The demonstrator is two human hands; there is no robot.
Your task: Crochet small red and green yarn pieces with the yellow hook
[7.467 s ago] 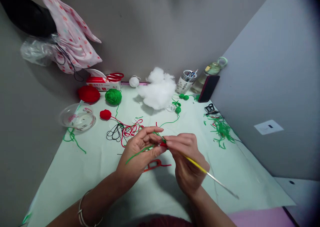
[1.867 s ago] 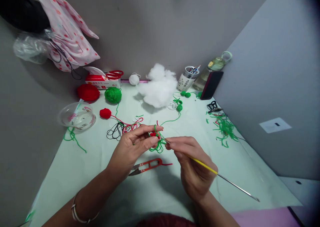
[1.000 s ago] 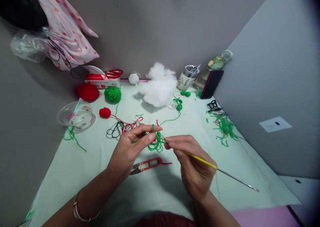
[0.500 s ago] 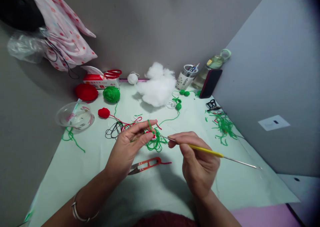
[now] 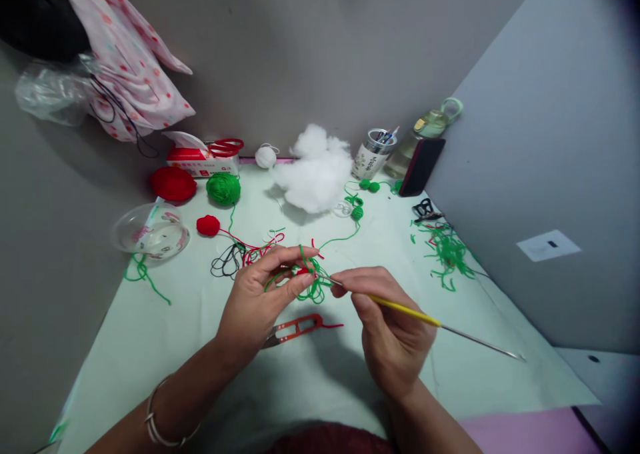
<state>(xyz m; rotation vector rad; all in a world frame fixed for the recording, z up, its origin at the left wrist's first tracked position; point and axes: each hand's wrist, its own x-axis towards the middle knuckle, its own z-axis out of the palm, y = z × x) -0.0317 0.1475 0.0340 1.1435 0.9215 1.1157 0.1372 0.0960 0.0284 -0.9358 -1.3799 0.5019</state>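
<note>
Between thumb and fingers, my left hand (image 5: 260, 294) pinches a small red and white crochet piece (image 5: 303, 271), partly hidden by the fingers. Green yarn (image 5: 312, 290) loops over the left index finger and hangs in a loose tangle behind the piece. My right hand (image 5: 393, 331) is closed around a crochet hook with a yellow handle (image 5: 405, 309). The hook's front tip meets the piece at my left fingertips, and its other metal end points to the lower right. Under my left wrist lie orange thread snips (image 5: 300, 326), their blades partly covered.
White stuffing (image 5: 315, 174) sits at the back, near a pen holder (image 5: 373, 155), a bottle and a phone (image 5: 423, 167). Yarn balls, a tissue box and a clear bowl (image 5: 150, 233) stand left. Green yarn scraps (image 5: 450, 251) lie right.
My left hand has turned slightly and shifted a little right, with the piece. My right hand has moved slightly left, and the hook's rear end has tilted lower.
</note>
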